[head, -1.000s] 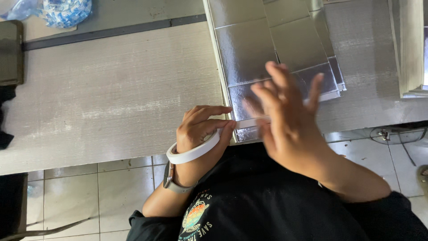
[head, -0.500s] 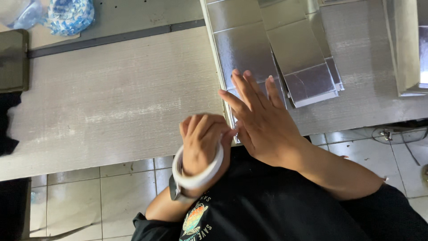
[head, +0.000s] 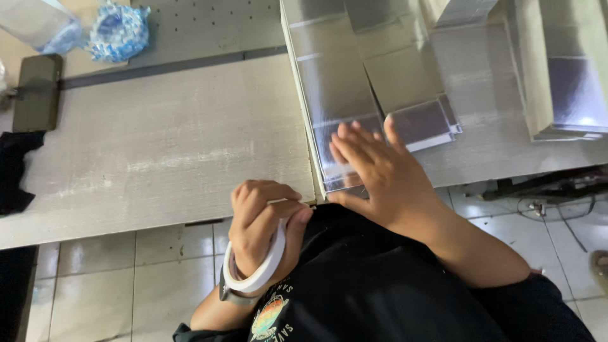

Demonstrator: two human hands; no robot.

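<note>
— What's the left hand (head: 263,221) doing down at the near edge of the pale grey wood-grain worktop (head: 158,152)?

— It's curled shut, its grip closed on a white ring-shaped roll of tape (head: 256,269) that loops around the wrist side of the hand, just off the worktop's edge and over the tiled floor (head: 126,266).

— And the right hand (head: 380,174)?

— Flat and wide open, fingers (head: 345,142) spread, holding nothing. The palm presses down on the near end of a long shiny silver foil-faced sheet (head: 335,95) lying on the worktop.

— Anything else around it?

— A stack of smaller silver sheets (head: 424,123) just beside the fingertips, a dark flat phone (head: 38,92) well off to the left, and a crumpled blue-and-white plastic bag (head: 117,28) at the far edge.
</note>
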